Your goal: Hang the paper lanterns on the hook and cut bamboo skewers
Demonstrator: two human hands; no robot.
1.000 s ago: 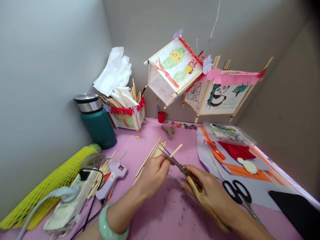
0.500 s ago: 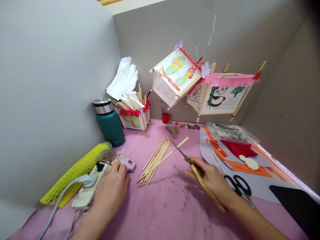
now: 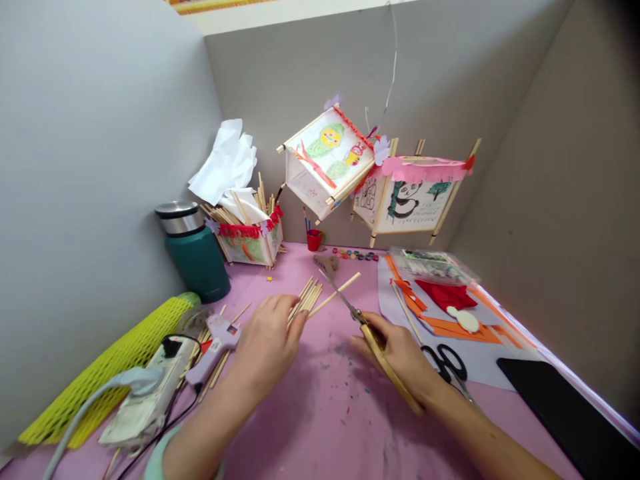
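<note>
My left hand lies over a bundle of thin wooden sticks, its thumb and fingers closed around them; their near ends are hidden beneath it. One longer stick slants away to the right of the bundle. In my right hand are yellow-handled shears, gripped with the narrow metal blades pointing up and left toward the sticks. The blade tips appear close together. A lilac glue gun rests on the table left of my left hand.
At left stand a green bottle, a power strip and yellow netting. Paper lanterns hang at the back. Black-handled scissors, orange paper strips and a black tablet-like slab lie at right.
My left hand has moved right, from beside the glue gun onto the stick bundle. My right hand still holds the shears. The whole view has shifted slightly.
</note>
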